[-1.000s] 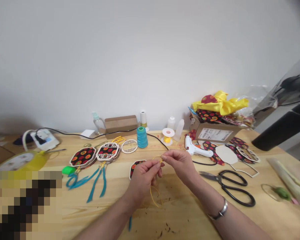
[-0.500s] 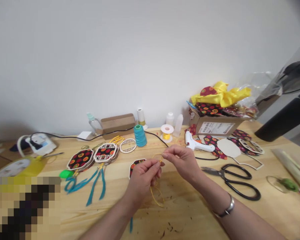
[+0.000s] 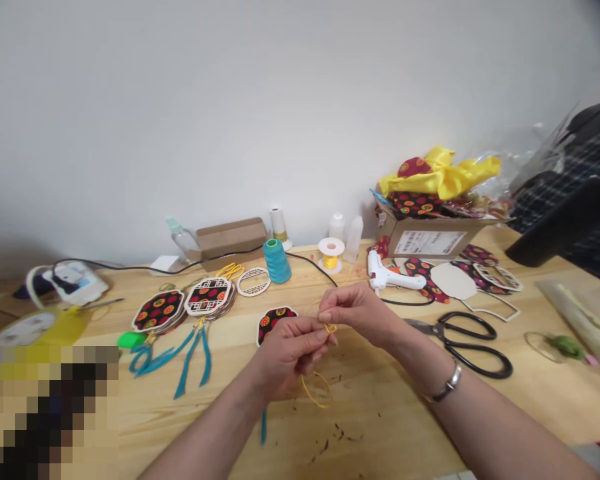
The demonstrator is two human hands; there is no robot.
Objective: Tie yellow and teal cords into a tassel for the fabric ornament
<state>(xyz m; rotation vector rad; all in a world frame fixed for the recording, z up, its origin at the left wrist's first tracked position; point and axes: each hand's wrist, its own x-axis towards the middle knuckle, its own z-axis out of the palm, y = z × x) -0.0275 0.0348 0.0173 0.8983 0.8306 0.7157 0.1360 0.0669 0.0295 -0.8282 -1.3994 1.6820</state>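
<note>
A thin yellow cord (image 3: 316,402) runs between my two hands and hangs in a loop below them. My left hand (image 3: 296,347) is closed, pinching the cord between thumb and fingers. Close beside it, my right hand (image 3: 353,313) also pinches the cord, and a small loop shows where the fingertips meet. Behind my left hand lies a dark patterned fabric piece (image 3: 275,322) with a pale rim, partly hidden. A teal tassel strand (image 3: 263,427) shows below my left wrist.
Black-handled scissors (image 3: 460,343) and a white glue gun (image 3: 395,273) lie to the right. A cardboard box (image 3: 430,239) holds fabric. Stacked ornaments (image 3: 210,298) with teal tassels lie left. A teal thread cone (image 3: 277,261) and yellow spool (image 3: 331,256) stand behind.
My right hand has come closer to my left, and a small cord loop now shows at the fingertips. The view has shifted slightly. A dark checked garment now shows at the far right.
</note>
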